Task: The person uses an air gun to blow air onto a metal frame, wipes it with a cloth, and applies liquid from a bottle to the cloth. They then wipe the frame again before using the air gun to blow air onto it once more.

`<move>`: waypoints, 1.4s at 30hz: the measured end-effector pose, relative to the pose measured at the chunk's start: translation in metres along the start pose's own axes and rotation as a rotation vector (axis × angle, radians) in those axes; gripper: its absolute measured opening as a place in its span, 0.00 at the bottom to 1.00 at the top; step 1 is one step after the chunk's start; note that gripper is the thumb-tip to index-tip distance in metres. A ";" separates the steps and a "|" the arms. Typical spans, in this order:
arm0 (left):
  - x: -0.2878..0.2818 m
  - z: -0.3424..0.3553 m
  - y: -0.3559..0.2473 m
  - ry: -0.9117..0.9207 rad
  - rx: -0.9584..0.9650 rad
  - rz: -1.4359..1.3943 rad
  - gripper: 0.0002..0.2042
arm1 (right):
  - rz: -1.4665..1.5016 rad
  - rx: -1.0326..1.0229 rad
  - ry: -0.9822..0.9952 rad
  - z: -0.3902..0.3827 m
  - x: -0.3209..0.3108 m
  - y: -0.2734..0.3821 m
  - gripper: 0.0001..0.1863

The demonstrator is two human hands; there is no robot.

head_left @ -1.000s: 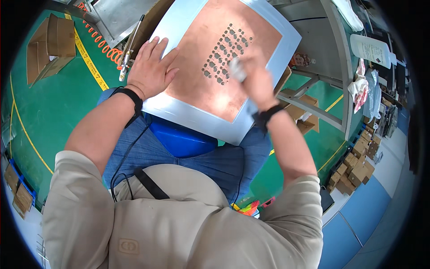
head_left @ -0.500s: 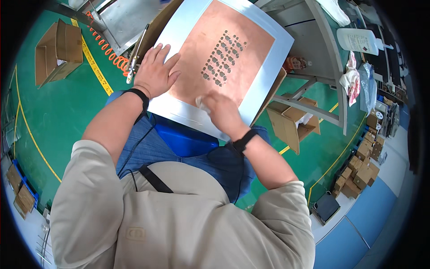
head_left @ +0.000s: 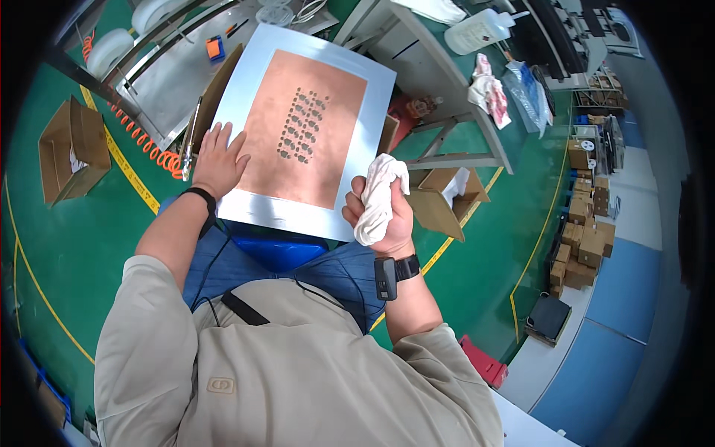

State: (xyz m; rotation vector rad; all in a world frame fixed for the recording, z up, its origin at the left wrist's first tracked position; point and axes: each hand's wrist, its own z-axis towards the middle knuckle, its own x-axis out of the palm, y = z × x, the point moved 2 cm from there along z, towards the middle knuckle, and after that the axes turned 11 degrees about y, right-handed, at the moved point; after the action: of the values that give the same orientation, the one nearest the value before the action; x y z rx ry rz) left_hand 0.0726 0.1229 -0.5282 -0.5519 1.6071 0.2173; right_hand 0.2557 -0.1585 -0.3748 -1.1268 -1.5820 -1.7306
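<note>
While both arms reach up from 6 o'clock, green floor [head_left: 52, 246] spreads all round. Largest piece of the work: pale-framed panel [head_left: 376, 104], at 11 o'clock from mid-view, above the lap, brown cardboard [head_left: 214, 100] along its 9 o'clock edge. Within the frame, copper-coloured sheet [head_left: 264, 141], fairly even, with a duller haze toward its 7 o'clock corner.

Left grip [head_left: 217, 167]: at the panel's 8 o'clock, palm down, fingers loosely spread, nothing held; steadying, by the look of it. Right grip [head_left: 401, 227]: by the panel's 4 o'clock edge, palm turned up, fingers curled round a bunched white cloth [head_left: 380, 201]. Cloth appears off the copper; contact with the frame cannot be judged.

Smallest: dark marks [head_left: 296, 121], in rows mid-sheet; holes or stains, cannot tell.

Progress, as judged: partway, perhaps at a pause. Most of the copper looks even; haze and marks remain. With cloth in grip, work seems unfinished. How much surface is done, cannot tell.
</note>
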 end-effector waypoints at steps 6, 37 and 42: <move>-0.005 -0.010 0.002 0.077 -0.012 -0.099 0.31 | 0.176 -0.095 0.051 -0.011 0.019 0.005 0.32; 0.005 -0.084 -0.060 0.165 0.162 0.308 0.30 | -1.922 -0.437 -1.053 -0.090 -0.100 0.205 0.34; -0.029 -0.101 -0.058 0.063 0.254 0.216 0.29 | -1.298 -0.019 -0.846 -0.113 -0.108 0.068 0.24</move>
State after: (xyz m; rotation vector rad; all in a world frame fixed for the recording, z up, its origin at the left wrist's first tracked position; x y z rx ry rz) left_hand 0.0115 0.0335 -0.4767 -0.1912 1.7251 0.1543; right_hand 0.3425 -0.2967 -0.4265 -0.8855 -3.3297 -2.0161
